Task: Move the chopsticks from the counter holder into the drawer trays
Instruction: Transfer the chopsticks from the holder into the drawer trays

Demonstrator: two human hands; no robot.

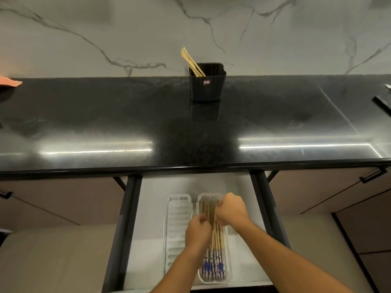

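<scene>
Both hands are down in the open drawer [148,218], the left hand [197,230] and right hand [230,210] each closed around a bundle of chopsticks [213,235] being laid lengthwise into the right tray [229,269], blue-patterned ends toward the person, while the left tray [175,225] beside it lies bare. This looks like the settling step of one batch. A few plain chopsticks [191,62] lean in the black holder [206,84] on the worktop [105,123], so the next move calls for letting go, reaching up to the holder and taking those.
</scene>
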